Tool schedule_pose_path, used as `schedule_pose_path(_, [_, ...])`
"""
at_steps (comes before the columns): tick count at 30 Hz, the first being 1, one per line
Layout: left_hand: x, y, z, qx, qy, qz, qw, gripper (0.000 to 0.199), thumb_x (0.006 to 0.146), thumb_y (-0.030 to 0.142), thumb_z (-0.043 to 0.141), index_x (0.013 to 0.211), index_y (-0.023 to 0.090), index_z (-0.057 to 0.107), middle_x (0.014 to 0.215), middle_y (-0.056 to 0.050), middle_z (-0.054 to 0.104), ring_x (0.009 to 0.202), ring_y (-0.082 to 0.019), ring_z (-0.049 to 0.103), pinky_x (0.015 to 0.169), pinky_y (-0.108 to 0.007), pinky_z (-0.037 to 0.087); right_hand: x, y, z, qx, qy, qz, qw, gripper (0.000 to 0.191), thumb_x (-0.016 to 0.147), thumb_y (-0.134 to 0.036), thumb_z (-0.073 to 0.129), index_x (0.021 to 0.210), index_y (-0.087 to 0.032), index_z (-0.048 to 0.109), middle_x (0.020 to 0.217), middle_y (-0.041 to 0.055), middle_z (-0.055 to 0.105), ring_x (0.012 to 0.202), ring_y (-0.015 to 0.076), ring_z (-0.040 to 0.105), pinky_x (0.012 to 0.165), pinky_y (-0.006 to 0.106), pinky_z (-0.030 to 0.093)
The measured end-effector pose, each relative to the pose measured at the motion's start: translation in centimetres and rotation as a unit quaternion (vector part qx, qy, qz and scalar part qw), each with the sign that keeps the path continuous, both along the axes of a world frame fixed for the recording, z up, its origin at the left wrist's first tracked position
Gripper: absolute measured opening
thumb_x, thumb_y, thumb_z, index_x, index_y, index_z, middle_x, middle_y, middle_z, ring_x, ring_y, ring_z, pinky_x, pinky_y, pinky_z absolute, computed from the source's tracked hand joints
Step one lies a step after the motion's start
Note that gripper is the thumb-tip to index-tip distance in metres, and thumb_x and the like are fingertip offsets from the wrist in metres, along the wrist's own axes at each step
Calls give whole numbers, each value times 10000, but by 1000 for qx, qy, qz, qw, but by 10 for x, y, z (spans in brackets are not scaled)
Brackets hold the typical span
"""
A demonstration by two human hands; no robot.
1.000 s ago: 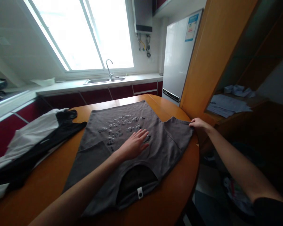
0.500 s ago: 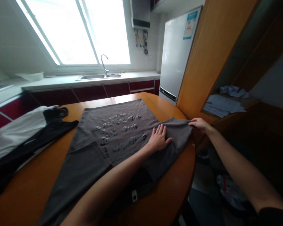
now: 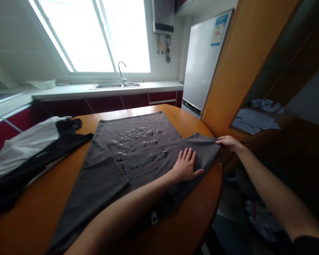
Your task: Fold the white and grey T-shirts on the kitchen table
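A dark grey shirt (image 3: 149,141) with shiny lettering on its front lies spread over the round wooden table (image 3: 77,129). One sleeve is folded across the shirt at the left. My left hand (image 3: 186,165) rests flat on the shirt near the right sleeve, its fingers spread. At the table's right edge, my right hand (image 3: 228,142) pinches the end of that sleeve (image 3: 202,143) between thumb and fingers. A small white tag (image 3: 154,217) shows near the collar, which is partly hidden behind my left forearm.
White and black clothes (image 3: 39,152) lie in a heap on the table's left side. Beyond are a counter with a sink (image 3: 114,85) and a tap, and a fridge (image 3: 204,63). Papers (image 3: 255,120) lie on a shelf at the right.
My left hand has slid slightly right and nearer to me over the shirt. My right hand still grips the sleeve end. The camera view has shifted a little.
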State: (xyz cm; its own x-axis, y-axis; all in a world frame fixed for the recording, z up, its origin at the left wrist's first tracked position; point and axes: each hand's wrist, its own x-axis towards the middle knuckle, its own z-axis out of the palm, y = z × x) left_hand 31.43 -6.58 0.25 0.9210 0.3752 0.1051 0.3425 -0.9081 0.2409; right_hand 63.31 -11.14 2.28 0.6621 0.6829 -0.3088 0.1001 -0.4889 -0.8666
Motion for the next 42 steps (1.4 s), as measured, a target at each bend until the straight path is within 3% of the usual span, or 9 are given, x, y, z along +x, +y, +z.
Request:
schedule_pose_path(3, [5,8,5,-10,-13,10,1000,988,908,793,246,1589,78,201,1650,-199,141,1535,-349,83,1233,-509,131,1,-1,1,0,-7,4,1000,158,670,-151,828,786,-123,725,644,49,708,511,116,604,452,185,470])
schedule_pose_path(7, [22,46,11,2,-41,80,996,921,949,727,245,1577,55,226,1648,-204,145,1540,-325,74,1238,-506,121,-1,-3,2,-2,-15,7,1000,223,648,-234,872,797,-135,739,642,63,712,517,130,614,453,195,479])
schedule_pose_path(11, [39,82,8,-19,2,122,992,877,969,674,255,1568,35,237,1641,-210,173,1537,-331,100,1233,-544,110,-3,-4,2,-5,-7,5,1000,213,653,-224,872,783,-137,727,661,60,715,524,125,617,477,198,492])
schedule_pose_path(14, [43,89,7,-35,19,120,992,876,970,675,235,1572,38,227,1642,-207,167,1536,-330,106,1230,-559,104,-3,-5,1,-6,9,3,1000,201,665,-190,859,798,-135,718,683,53,719,530,115,615,491,194,496])
schedule_pose_path(19, [32,61,4,-11,-15,89,996,976,935,758,202,1578,24,187,1649,-214,115,1540,-330,48,1237,-512,110,2,-5,-3,-5,30,4,1000,169,688,-172,842,799,-138,717,699,44,720,534,106,608,494,188,490])
schedule_pose_path(25, [18,20,-7,5,6,39,999,1083,877,833,239,1575,7,190,1639,-241,131,1535,-358,48,1240,-502,83,4,-4,-3,4,28,2,1000,143,729,-127,796,850,-122,719,686,41,709,514,92,586,464,170,457])
schedule_pose_path(35, [8,-4,-4,18,-7,-22,1000,1139,869,851,229,1564,-47,146,1623,-295,67,1531,-375,23,1230,-495,79,-9,-3,21,24,-7,20,999,128,703,-69,773,815,-109,724,671,36,706,508,86,583,451,156,446])
schedule_pose_path(42, [0,-9,-3,-23,-19,-83,996,1030,913,783,319,1580,15,157,1635,-254,46,1536,-339,-3,1236,-499,53,-18,-4,29,40,-52,11,998,146,686,-124,777,823,-111,730,679,55,722,540,116,618,478,184,491])
